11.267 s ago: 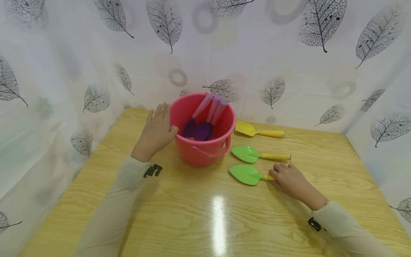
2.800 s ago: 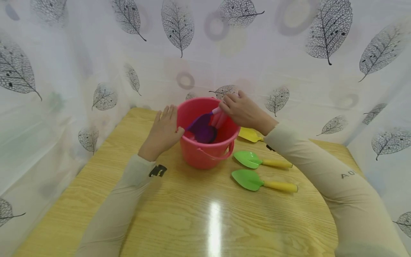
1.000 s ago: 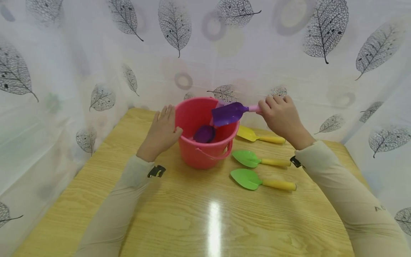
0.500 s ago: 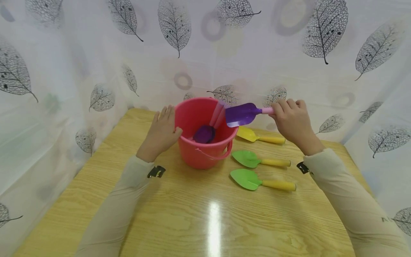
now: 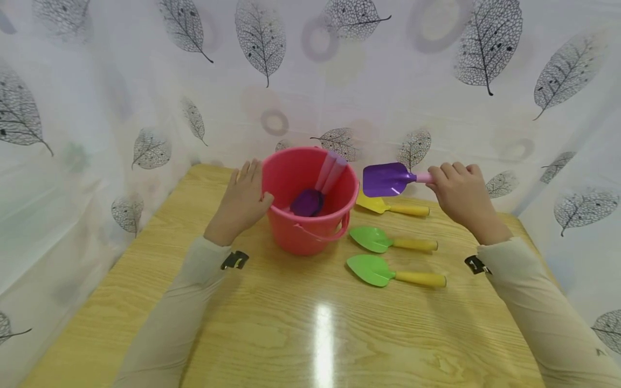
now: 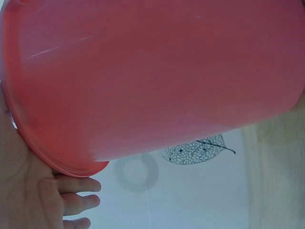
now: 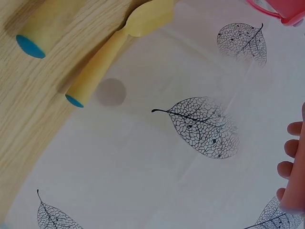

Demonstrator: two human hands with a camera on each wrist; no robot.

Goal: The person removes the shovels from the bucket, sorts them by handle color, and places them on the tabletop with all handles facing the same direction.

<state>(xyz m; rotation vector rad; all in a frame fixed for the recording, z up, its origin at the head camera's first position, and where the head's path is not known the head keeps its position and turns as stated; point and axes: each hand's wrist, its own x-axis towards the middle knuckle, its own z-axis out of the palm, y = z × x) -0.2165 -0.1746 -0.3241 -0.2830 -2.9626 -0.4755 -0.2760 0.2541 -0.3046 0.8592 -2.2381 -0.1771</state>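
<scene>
A pink bucket (image 5: 310,237) stands at the table's centre back. My left hand (image 5: 240,202) rests against its left rim, fingers straight and thumb at the edge; the left wrist view shows the palm (image 6: 24,191) along the rim. My right hand (image 5: 463,199) grips the pink handle of a purple toy shovel (image 5: 385,179), its flat blade pointing left in the air beside the bucket. In the right wrist view, curled fingers (image 7: 290,148) wrap the handle. Inside the bucket, two pink handles (image 5: 330,172) lean on the back right wall, with purple scoop heads (image 5: 308,203) overlapping at the bottom.
Right of the bucket lie a yellow shovel (image 5: 407,210), a green trowel (image 5: 371,238) and another green trowel (image 5: 371,269), their yellow handles pointing right. A leaf-print curtain (image 5: 320,81) hangs behind and around the wooden table (image 5: 271,323).
My right hand has left the nearer green trowel, taken one purple shovel from the bucket and carried it right, lowering it slightly. My left hand has stayed at the rim.
</scene>
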